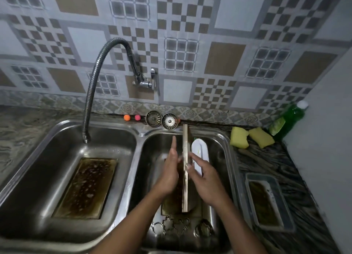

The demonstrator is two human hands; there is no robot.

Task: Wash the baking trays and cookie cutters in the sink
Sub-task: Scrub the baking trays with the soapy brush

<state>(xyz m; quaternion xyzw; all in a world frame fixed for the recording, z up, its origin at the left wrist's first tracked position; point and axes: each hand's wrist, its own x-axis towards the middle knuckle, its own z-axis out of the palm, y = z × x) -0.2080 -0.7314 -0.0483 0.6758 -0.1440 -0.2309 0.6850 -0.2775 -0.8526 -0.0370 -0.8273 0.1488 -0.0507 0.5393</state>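
Cookie cutters [177, 225] lay on the bottom of the right basin [221, 143], at its near end. Just beyond them a baking tray [185, 177] stood on its edge in the same basin, between both hands. The left hand [169, 170] pressed flat on its left face with straight fingers. The right hand [206, 177] touched the rim from the right side; I could not tell if it gripped. A second tray [85, 187], soapy, lay flat in the left basin [57, 139]. A third tray [266, 202] sat on the bench [266, 162] at the right. Farther back were two yellow sponges [239, 137], a green soap bottle [289, 120] and the hose tap [106, 63].
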